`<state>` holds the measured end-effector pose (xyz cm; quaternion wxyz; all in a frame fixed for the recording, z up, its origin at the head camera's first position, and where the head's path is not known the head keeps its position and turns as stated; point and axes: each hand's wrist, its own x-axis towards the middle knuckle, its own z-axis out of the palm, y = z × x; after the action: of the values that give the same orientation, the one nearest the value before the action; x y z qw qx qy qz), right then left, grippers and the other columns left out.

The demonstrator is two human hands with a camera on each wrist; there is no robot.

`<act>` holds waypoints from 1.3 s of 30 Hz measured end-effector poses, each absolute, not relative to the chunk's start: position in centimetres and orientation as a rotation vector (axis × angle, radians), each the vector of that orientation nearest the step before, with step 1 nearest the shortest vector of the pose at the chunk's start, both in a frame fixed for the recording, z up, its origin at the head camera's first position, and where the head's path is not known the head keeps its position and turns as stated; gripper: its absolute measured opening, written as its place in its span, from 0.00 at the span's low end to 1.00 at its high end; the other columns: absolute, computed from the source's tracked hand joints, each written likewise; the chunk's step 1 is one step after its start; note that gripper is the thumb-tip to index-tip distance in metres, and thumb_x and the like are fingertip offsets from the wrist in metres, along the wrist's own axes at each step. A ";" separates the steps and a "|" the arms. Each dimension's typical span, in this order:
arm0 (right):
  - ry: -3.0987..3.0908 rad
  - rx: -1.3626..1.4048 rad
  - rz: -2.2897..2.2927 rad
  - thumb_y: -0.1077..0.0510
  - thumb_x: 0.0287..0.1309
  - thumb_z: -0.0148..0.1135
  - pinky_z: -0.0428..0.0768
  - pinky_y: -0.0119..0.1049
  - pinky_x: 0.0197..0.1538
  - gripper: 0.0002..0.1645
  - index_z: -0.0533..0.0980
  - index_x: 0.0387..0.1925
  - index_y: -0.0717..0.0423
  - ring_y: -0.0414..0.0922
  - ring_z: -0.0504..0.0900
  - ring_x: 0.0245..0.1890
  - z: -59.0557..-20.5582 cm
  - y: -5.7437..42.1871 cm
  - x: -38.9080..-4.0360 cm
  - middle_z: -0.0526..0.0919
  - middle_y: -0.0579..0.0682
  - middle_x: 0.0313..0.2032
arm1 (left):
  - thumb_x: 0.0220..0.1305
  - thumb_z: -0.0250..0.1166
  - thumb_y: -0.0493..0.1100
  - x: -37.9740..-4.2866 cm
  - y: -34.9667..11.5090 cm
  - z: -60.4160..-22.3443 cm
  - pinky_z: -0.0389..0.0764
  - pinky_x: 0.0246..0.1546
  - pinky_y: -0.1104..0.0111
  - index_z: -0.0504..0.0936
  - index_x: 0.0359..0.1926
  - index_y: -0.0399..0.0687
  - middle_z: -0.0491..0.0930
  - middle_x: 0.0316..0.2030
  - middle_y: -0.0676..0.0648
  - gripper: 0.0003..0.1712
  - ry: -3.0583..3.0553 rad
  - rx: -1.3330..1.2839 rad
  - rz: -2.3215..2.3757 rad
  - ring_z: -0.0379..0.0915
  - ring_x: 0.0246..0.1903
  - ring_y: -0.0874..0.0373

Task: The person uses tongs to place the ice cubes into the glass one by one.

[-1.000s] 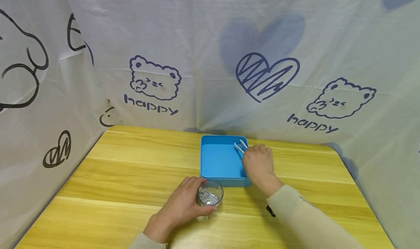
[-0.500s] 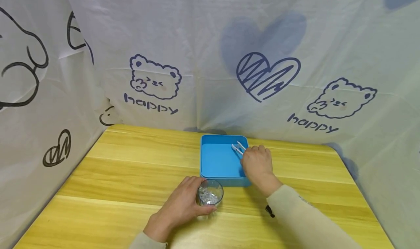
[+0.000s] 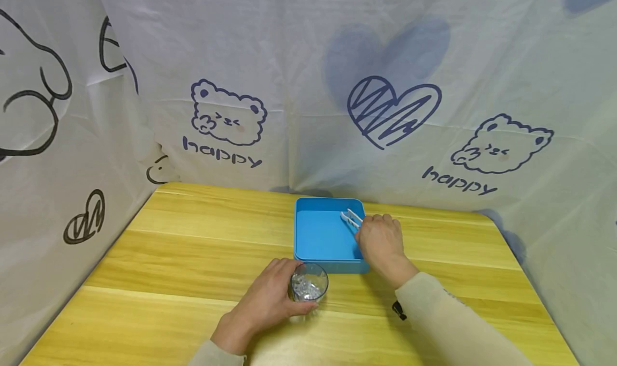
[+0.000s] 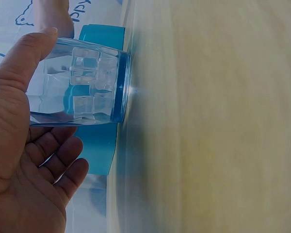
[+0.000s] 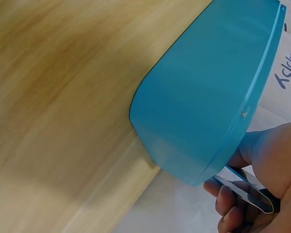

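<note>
In the head view my left hand (image 3: 270,296) grips the side of a clear drinking glass (image 3: 309,292) at the near edge of a blue open box (image 3: 332,267). Several clear, ice-like cubes (image 4: 89,73) lie low in the glass, which stands upright on the table in the left wrist view. My right hand (image 3: 383,243) holds a pair of white tongs (image 3: 354,220) over the box's right side, tips inside the rim and a little apart. Whether a cube sits between the tips I cannot tell. In the right wrist view the tongs' far ends are hidden behind the box wall.
A yellow wood-grain table (image 3: 202,237) carries everything. White cloth (image 3: 299,87) printed with bears and hearts hangs behind the box and along both sides. A small black item (image 3: 399,310) shows beside the right sleeve.
The tongs' tips have shifted slightly left within the box since a second ago, and the right hand has moved slightly right in the last half second. The left hand and glass stay put.
</note>
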<state>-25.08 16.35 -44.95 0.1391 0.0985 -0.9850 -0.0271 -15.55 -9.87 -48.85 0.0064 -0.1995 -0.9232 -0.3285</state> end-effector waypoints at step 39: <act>-2.589 0.476 0.207 0.60 0.64 0.67 0.66 0.39 0.31 0.19 0.69 0.21 0.57 0.49 0.65 0.23 -45.1 19.1 -22.3 0.66 0.49 0.19 | 0.51 0.82 0.65 -15.6 -9.8 -48.9 0.81 0.61 0.54 0.76 0.66 0.43 0.81 0.56 0.48 0.49 -2.893 -0.625 -1.017 0.74 0.55 0.55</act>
<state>-22.32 19.06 -45.07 0.2478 0.1747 -0.9499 0.0759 -15.62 -9.82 -48.94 0.0057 -0.1997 -0.9244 -0.3251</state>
